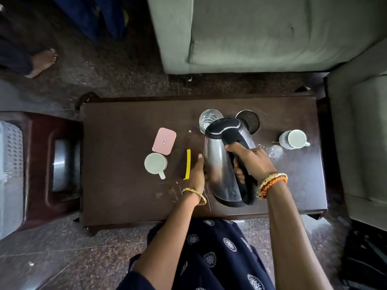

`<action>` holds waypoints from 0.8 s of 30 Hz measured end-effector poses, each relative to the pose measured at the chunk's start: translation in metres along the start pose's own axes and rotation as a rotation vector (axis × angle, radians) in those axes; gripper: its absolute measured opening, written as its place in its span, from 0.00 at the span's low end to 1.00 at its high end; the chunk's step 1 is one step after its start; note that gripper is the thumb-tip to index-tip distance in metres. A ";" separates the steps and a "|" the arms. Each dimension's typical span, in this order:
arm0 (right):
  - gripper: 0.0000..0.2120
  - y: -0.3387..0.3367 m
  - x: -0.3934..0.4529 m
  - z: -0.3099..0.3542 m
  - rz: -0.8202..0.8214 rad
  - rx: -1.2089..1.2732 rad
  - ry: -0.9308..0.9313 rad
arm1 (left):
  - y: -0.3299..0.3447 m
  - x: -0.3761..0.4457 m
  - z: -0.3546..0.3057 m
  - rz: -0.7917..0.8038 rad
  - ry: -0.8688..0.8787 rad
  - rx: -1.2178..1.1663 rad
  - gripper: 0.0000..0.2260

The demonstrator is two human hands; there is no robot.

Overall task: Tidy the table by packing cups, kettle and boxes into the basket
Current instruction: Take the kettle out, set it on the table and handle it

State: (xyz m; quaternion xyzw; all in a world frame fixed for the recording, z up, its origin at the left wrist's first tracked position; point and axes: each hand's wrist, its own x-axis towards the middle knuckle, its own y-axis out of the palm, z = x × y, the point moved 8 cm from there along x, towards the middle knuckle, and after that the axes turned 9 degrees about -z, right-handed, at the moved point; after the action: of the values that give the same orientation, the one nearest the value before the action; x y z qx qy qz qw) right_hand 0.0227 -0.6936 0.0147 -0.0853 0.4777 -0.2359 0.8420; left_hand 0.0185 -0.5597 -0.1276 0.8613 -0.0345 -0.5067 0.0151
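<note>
Now right hand (pixel 250 162) grip clamped round kettle (pixel 222 164) handle; left hand (pixel 196 174) flat against kettle side.

- yellow strip (pixel 187 164) lying flat near table centre, runs roughly 12 to 6
- kettle base (pixel 249 120) at about 1 o'clock
- grey sofa (pixel 272 34) off at 12
- someone's bare foot (pixel 43 62) on the floor, 10 o'clock

On the table (pixel 125 114) stand two white cups, one at left (pixel 155 165) and one at far right (pixel 294 139). There is one kettle (pixel 219 164), one kettle base (pixel 250 120), one glass (pixel 208 119), one pink box (pixel 164 140) and one yellow strip (pixel 187 164).
</note>
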 end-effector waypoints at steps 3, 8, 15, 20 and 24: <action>0.21 -0.001 0.004 0.003 -0.014 -0.039 0.013 | -0.001 -0.001 0.003 -0.018 -0.011 0.001 0.18; 0.24 0.000 0.009 0.012 -0.108 -0.114 -0.055 | 0.000 -0.004 0.008 0.015 -0.066 -0.167 0.13; 0.24 -0.010 0.012 0.019 -0.161 -0.086 -0.036 | 0.007 -0.006 0.000 0.045 -0.047 -0.198 0.17; 0.22 -0.019 0.015 0.034 -0.115 -0.105 0.012 | 0.011 -0.007 -0.008 0.038 -0.013 -0.199 0.16; 0.21 -0.016 0.014 0.033 -0.077 -0.154 0.040 | 0.014 -0.009 -0.009 0.054 -0.089 -0.209 0.18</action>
State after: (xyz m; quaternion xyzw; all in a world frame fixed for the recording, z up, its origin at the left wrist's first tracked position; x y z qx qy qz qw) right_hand 0.0518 -0.7167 0.0269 -0.1632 0.5074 -0.2322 0.8136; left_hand 0.0214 -0.5733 -0.1149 0.8305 -0.0056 -0.5447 0.1168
